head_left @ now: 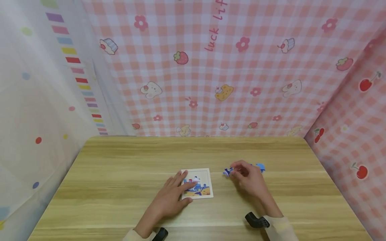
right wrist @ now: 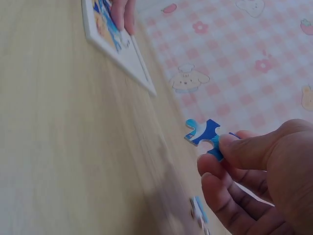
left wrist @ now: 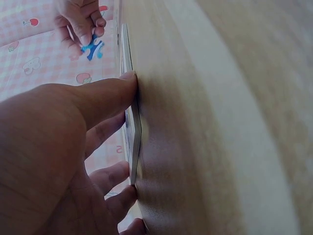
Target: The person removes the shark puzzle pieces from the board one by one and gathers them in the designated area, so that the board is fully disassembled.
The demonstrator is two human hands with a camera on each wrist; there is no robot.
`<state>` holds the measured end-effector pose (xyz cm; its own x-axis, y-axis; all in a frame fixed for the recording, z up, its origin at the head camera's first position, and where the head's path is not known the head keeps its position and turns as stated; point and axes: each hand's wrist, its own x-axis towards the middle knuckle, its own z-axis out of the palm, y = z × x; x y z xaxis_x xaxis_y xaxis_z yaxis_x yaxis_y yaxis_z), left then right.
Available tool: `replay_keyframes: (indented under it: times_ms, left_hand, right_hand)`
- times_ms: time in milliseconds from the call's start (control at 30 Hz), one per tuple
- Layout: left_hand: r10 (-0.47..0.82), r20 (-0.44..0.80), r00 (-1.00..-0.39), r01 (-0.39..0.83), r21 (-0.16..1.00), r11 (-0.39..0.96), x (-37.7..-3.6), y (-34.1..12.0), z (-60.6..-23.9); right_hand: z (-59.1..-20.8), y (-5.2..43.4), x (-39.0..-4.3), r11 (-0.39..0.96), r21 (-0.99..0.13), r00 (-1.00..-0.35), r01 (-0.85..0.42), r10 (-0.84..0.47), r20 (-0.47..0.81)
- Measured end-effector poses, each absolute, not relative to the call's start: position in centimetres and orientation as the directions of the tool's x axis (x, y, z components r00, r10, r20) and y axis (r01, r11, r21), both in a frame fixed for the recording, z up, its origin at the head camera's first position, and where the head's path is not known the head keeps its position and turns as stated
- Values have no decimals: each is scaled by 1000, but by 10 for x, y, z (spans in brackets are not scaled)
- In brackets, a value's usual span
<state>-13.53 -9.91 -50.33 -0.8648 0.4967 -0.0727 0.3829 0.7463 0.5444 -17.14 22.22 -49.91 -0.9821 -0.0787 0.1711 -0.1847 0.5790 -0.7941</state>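
A square puzzle board (head_left: pixel 206 172) with a pale frame lies on the table, its lower part filled with joined pieces in blue, white and yellow. My left hand (head_left: pixel 171 196) rests on the board's left side, fingers spread and fairly straight over it; the left wrist view shows the thumb along the near edge. To the right, my right hand (head_left: pixel 250 180) pinches a blue and white puzzle piece (right wrist: pixel 203 132) between thumb and fingers, held above the table and apart from the board. Behind that hand lies another blue puzzle piece (head_left: pixel 260 167), partly hidden.
The wooden table (head_left: pixel 120 167) extends around both hands. A pink checked cloth (head_left: pixel 211 73) hangs at its back edge, with more cloth on both sides. Black bands (head_left: pixel 256 221) sit on both wrists.
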Motion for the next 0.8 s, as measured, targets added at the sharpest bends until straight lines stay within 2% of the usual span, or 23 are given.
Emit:
replay_keyframes:
  times_ms: [200,800]
  left_hand:
    - [499,-67,-864,387,546,743,-135,-99,-503]
    - [506,-64,-860,393,550,737,-135,-100,-504]
  right_hand:
    - [-502,240,-167,568,-800,-980,-194,-68,189]
    - [-505,276,-157,629,-773,-993,-82,17,120]
